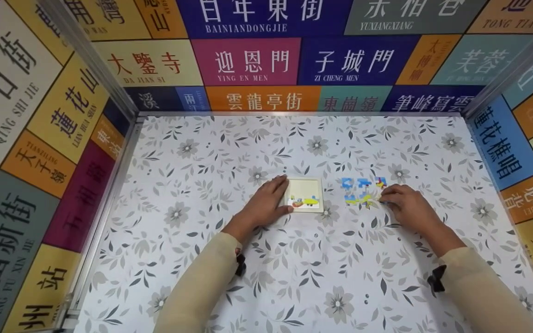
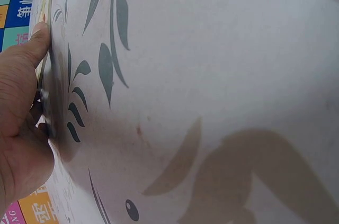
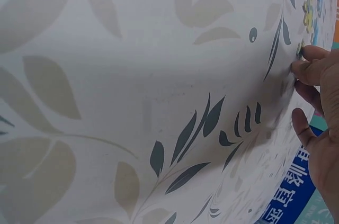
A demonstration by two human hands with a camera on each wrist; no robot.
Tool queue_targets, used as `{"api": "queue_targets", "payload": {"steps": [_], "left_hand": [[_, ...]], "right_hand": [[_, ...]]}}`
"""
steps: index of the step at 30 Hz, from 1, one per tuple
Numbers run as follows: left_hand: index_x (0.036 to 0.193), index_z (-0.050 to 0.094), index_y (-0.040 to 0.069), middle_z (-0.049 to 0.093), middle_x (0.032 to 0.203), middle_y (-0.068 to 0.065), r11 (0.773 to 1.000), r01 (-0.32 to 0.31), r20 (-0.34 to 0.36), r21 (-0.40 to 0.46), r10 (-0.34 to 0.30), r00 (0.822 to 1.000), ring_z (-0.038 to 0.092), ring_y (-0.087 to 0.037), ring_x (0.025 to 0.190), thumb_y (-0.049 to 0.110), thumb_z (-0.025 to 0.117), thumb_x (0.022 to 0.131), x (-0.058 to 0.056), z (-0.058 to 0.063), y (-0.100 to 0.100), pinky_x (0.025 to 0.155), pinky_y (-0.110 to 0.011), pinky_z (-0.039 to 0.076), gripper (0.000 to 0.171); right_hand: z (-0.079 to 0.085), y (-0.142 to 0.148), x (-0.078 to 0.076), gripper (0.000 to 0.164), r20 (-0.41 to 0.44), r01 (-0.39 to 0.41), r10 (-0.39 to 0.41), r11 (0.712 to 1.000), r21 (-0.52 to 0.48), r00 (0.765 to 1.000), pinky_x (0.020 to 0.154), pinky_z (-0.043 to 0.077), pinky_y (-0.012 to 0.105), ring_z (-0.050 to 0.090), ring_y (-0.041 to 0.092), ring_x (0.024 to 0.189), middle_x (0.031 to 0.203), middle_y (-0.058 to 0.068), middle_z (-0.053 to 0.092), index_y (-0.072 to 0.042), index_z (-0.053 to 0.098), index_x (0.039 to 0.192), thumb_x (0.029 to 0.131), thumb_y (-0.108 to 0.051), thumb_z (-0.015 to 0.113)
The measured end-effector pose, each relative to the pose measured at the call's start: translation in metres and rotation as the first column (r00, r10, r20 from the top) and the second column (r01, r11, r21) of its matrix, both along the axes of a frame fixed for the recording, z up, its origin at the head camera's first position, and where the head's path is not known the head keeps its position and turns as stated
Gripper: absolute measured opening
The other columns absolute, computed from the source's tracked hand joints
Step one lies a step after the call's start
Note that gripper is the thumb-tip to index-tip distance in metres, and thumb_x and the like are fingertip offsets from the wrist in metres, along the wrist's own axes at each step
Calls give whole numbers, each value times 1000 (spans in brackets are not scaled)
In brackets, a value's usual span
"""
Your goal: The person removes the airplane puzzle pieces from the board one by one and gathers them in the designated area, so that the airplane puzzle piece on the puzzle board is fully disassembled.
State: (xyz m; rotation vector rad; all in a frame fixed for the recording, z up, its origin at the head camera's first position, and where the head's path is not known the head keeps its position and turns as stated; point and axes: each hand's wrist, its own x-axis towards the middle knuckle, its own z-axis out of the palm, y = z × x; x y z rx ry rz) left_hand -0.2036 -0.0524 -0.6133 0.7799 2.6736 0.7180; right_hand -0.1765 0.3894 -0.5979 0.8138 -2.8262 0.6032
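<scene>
A small square puzzle tray (image 1: pixel 304 185) with a pale frame lies flat on the table, with some yellow and coloured pieces fitted along its lower part. My left hand (image 1: pixel 269 201) holds the tray's left side, fingers at the upper corner and thumb at the lower one. To the right lie several loose jigsaw pieces (image 1: pixel 362 182) in blue, yellow and red. My right hand (image 1: pixel 405 206) is at their right edge, thumb and forefinger pinching a small yellow-green puzzle piece (image 3: pixel 300 48) mostly hidden by the fingertips. In the left wrist view, the left hand (image 2: pixel 24 91) is at the tray's edge.
A white table (image 1: pixel 248 282) with a grey leaf and flower print spreads beneath both hands. Panels with coloured blocks of lettering, such as the back wall (image 1: pixel 252 60), enclose it at the back, left and right.
</scene>
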Motion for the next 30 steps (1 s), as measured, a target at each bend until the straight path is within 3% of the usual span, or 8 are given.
{"api": "queue_targets", "payload": {"steps": [7, 13, 19, 30], "left_hand": [[174, 27, 0, 23, 184, -17, 1000, 2, 7, 21, -2, 1000, 24, -39, 171, 44, 61, 113, 1, -2, 0, 140, -54, 23, 83], [175, 25, 1, 21, 185, -16, 1000, 3, 16, 19, -3, 1000, 21, -37, 172, 44, 60, 113, 0, -3, 0, 141, -52, 21, 83], [175, 25, 2, 21, 185, -14, 1000, 3, 11, 0, -3, 1000, 22, -36, 172, 45, 60, 113, 1, -1, 0, 141, -50, 21, 83], [175, 26, 0, 24, 184, -17, 1000, 7, -11, 14, -6, 1000, 25, -39, 171, 45, 62, 113, -1, -3, 1, 140, -53, 24, 84]], "right_hand": [[1, -12, -1, 20, -59, -2, -1, 999, -54, 998, 84, 61, 60, 71, 42, 105, 116, 19, 76, -1, 84, 110, 90, 5, 84], [3, -42, -3, 40, -85, 15, -17, 1000, -27, 996, 87, 55, 70, 70, 45, 115, 127, 19, 76, -6, 81, 128, 92, -20, 90], [7, -84, -7, 53, -30, 30, -29, 999, 30, 999, 99, 49, 75, 68, 41, 129, 141, 14, 73, -12, 77, 139, 94, -38, 88], [7, -156, -13, 48, 121, -55, 50, 998, 41, 991, 105, 46, 69, 61, 35, 139, 147, 7, 70, -16, 76, 143, 102, -41, 81]]}}
